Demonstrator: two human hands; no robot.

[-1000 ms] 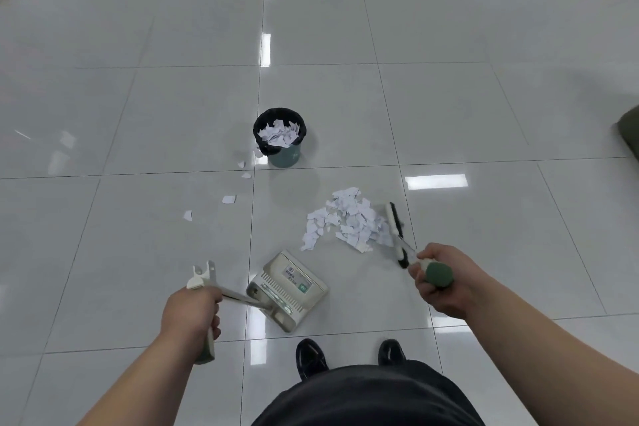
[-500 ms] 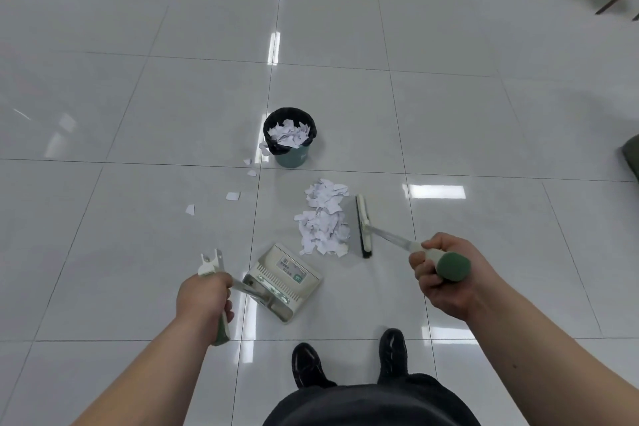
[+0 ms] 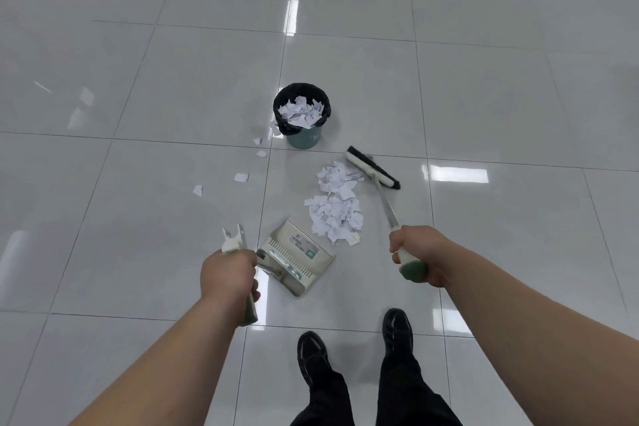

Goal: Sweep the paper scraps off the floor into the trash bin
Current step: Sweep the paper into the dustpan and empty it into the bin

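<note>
A pile of white paper scraps (image 3: 337, 206) lies on the glossy tiled floor. My right hand (image 3: 416, 254) grips the green-ended handle of a broom; its black-bristled broom head (image 3: 373, 168) sits at the pile's far right edge. My left hand (image 3: 230, 275) grips the dustpan handle. The cream dustpan (image 3: 294, 258) rests on the floor just near-left of the pile. A small green trash bin (image 3: 302, 114) with a black liner stands beyond the pile, holding scraps. A few loose scraps (image 3: 241, 177) trail to the bin's near left.
My two black shoes (image 3: 397, 327) stand on the floor just behind the dustpan. Bright light reflections streak the tiles (image 3: 484, 97) around the bin.
The broom head swung from the pile's right side up to its far right end, near the bin. The pile has been pushed closer to the dustpan. The dustpan has stayed in place.
</note>
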